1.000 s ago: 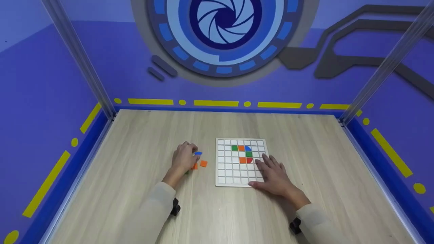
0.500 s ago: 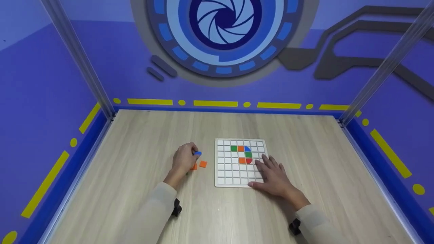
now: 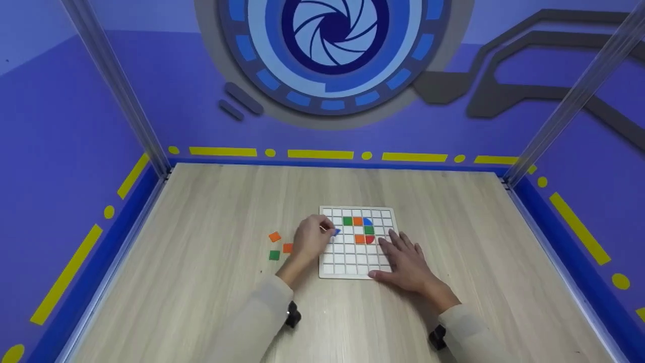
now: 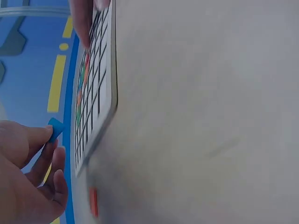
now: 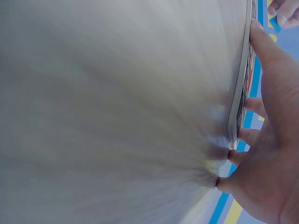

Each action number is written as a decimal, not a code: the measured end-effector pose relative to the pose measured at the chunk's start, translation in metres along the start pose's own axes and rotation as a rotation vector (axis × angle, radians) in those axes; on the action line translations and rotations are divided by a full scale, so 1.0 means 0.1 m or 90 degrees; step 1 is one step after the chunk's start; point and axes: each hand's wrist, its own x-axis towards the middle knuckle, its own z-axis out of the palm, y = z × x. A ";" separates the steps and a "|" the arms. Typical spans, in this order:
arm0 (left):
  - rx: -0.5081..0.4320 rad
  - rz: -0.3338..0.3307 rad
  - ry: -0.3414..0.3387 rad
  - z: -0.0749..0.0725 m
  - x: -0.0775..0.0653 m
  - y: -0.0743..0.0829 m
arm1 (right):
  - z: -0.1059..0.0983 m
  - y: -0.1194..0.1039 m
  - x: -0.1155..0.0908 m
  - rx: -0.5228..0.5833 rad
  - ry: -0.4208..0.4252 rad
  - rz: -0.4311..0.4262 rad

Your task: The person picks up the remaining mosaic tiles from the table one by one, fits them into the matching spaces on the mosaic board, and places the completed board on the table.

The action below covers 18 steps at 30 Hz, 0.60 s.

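Note:
My left hand [image 3: 311, 238] pinches a small blue tile [image 3: 336, 232] between thumb and index finger, over the left part of the white gridded board [image 3: 347, 258]. In the left wrist view, the blue tile [image 4: 56, 129] is raised above the board's surface. My right hand [image 3: 409, 267] lies with spread fingers on the board's lower right edge. Set in the grid are a green tile [image 3: 347, 221], an orange tile [image 3: 358, 221] and a rounded blue tile [image 3: 367, 221] in one row. Lower down are another green tile [image 3: 369, 230], another orange tile [image 3: 360, 238] and a rounded red tile [image 3: 370, 239].
Left of the board, loose on the wooden table [image 3: 211, 227], lie an orange tile [image 3: 274, 236], a second orange one partly beside my left wrist, and a green square tile [image 3: 274, 255]. Blue-purple walls [image 3: 332, 136] enclose the table's back and sides.
My left hand has carried the blue tile rightward from the loose pile to above the board. Loose tiles at the left are uncovered, while one orange tile is now hidden. My right hand stays put.

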 end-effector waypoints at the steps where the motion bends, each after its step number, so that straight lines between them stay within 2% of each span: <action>1: 0.004 0.002 -0.002 0.06 -0.01 0.03 | 0.00 0.00 0.00 0.001 0.000 0.000; 6: 0.024 -0.007 -0.007 0.30 -0.01 0.13 | 0.02 0.00 0.01 0.002 -0.002 0.000; 10: 0.081 -0.026 -0.006 0.43 0.00 0.13 | 0.03 0.01 0.01 0.002 -0.002 0.008; 14: 0.136 -0.026 -0.002 0.51 0.02 0.12 | 0.04 0.03 0.02 0.004 -0.004 0.013; 18: 0.158 -0.012 -0.002 0.53 0.04 0.13 | 0.02 0.03 0.01 0.004 -0.004 0.014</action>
